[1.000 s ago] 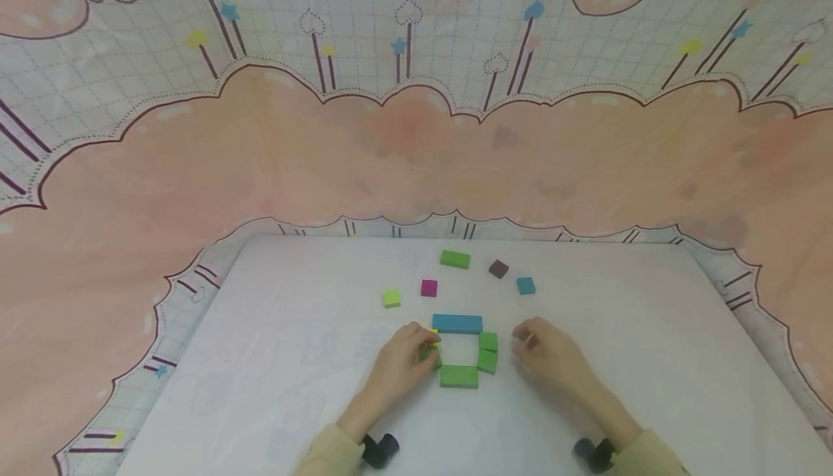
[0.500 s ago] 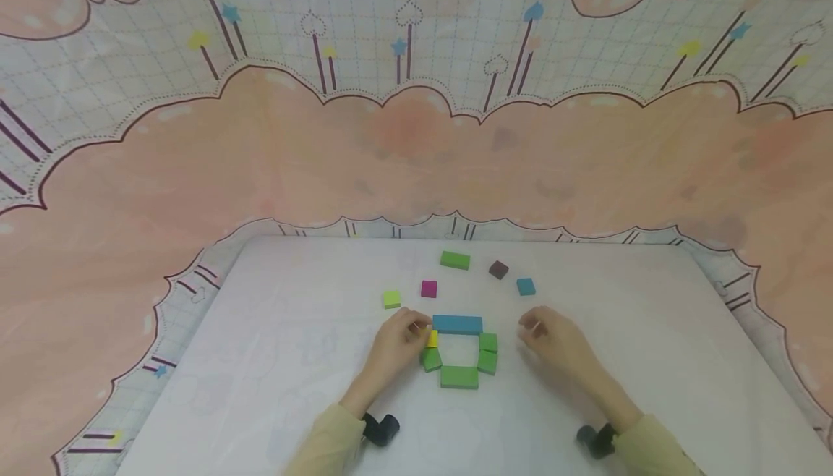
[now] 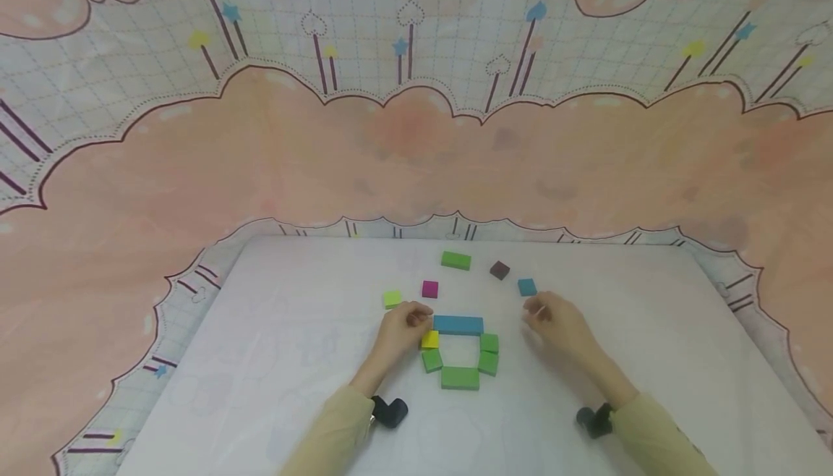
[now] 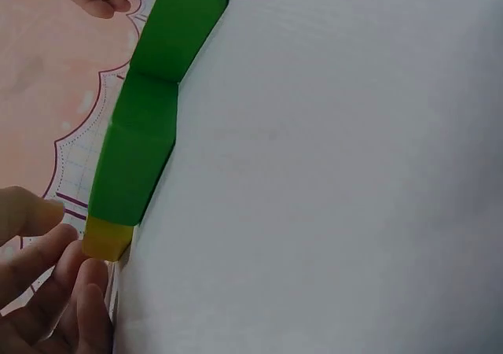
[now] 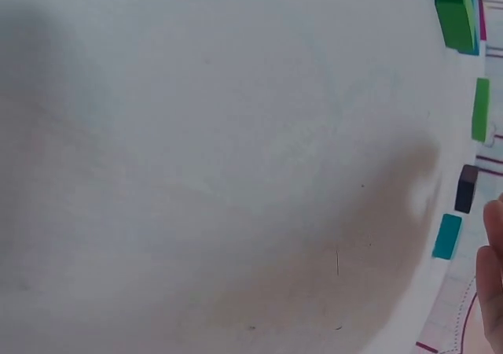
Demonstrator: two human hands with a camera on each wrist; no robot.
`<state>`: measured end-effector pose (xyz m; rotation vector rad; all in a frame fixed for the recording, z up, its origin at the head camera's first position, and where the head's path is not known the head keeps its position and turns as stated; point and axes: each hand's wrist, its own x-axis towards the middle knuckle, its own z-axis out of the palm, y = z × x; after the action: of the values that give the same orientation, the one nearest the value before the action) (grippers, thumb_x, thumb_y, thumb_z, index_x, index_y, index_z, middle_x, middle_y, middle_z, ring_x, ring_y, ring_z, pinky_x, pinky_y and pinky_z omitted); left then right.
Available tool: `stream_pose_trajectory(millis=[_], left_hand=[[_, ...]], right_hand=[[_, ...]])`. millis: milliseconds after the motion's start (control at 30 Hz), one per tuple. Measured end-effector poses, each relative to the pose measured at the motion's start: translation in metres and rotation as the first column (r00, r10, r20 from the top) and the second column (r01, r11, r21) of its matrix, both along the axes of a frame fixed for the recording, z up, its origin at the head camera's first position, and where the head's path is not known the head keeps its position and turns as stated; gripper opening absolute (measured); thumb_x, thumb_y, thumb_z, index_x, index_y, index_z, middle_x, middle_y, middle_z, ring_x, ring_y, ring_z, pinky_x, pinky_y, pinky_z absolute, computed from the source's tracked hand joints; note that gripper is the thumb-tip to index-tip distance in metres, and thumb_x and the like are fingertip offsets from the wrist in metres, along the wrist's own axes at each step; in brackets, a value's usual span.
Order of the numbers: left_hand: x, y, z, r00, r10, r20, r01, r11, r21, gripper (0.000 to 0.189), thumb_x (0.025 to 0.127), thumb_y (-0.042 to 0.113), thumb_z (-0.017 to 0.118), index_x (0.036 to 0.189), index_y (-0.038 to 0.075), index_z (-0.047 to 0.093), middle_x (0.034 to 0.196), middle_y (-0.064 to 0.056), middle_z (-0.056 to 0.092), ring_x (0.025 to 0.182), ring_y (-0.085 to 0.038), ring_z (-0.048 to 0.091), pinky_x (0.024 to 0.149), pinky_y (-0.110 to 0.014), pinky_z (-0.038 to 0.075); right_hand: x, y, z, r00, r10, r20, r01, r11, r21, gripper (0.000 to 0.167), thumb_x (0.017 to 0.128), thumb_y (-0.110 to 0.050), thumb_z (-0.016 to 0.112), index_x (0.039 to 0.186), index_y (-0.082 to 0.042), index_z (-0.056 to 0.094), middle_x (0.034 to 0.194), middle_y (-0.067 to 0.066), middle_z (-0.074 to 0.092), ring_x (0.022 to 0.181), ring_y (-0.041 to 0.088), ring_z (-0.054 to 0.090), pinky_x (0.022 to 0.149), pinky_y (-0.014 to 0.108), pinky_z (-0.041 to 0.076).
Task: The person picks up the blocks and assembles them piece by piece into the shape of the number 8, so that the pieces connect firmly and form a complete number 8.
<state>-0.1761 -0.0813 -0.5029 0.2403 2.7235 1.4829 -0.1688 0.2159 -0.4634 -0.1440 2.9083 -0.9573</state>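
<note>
Toy blocks lie in a ring on the white table: a long blue block (image 3: 458,325) at the back, a yellow block (image 3: 430,339) and a green block (image 3: 432,360) on the left, two small green blocks (image 3: 489,343) on the right, a longer green block (image 3: 460,378) in front. My left hand (image 3: 400,331) hovers by the ring's back left corner, fingers loosely bent and holding nothing. In the left wrist view its fingertips (image 4: 67,240) appear beside the yellow block (image 4: 108,238); contact is unclear. Just in front of a small blue block (image 3: 527,287) is my right hand (image 3: 558,324), loosely curled around nothing.
Behind the ring lie a lime block (image 3: 392,299), a magenta block (image 3: 430,289), a green block (image 3: 456,260) and a dark brown block (image 3: 500,270). Black cameras (image 3: 390,412) sit at both wrists. A patterned cloth (image 3: 416,150) hangs behind the white table (image 3: 260,360).
My left hand has come off the yellow and green blocks and moved back and slightly left, uncovering them. The right hand has moved back, closer to the small blue block.
</note>
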Motion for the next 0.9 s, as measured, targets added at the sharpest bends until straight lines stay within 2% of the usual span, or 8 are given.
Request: stream_pose_trajectory(millis=[367,667,900], left_hand=[[-0.004,0.005,-0.001,0.996,0.025,0.083,-0.024,1.0,-0.019,0.016,0.087,0.018,0.067,0.099,0.008,0.07,0.085,-0.003,0.065,0.073,-0.012,0.052,0.066,-0.02,0.046],[-0.003,0.011,-0.003,0.996,0.054,0.073,-0.05,0.997,-0.063,0.018,0.085,0.021,0.07,0.097,0.008,0.07,0.083,-0.002,0.063,0.07,-0.012,0.051,0.063,-0.021,0.044],[-0.002,0.011,-0.003,0.994,0.079,0.069,-0.072,0.993,-0.093,0.018,0.084,0.024,0.071,0.095,0.01,0.07,0.081,-0.002,0.061,0.071,-0.012,0.05,0.064,-0.022,0.042]], right_hand=[[-0.02,0.011,-0.007,0.998,-0.04,-0.053,0.036,0.996,-0.083,0.021,0.093,-0.015,0.059,0.112,-0.005,0.061,0.108,0.015,0.065,0.098,0.027,0.06,0.084,0.043,0.053],[-0.033,0.017,-0.013,0.997,-0.041,-0.062,0.033,0.991,-0.126,0.031,0.092,-0.01,0.058,0.121,0.0,0.055,0.12,0.022,0.058,0.106,0.035,0.058,0.089,0.048,0.051],[-0.043,0.019,-0.018,0.998,-0.03,-0.052,0.024,0.993,-0.116,0.04,0.09,-0.01,0.06,0.127,0.0,0.052,0.124,0.023,0.054,0.112,0.04,0.055,0.091,0.05,0.05]])
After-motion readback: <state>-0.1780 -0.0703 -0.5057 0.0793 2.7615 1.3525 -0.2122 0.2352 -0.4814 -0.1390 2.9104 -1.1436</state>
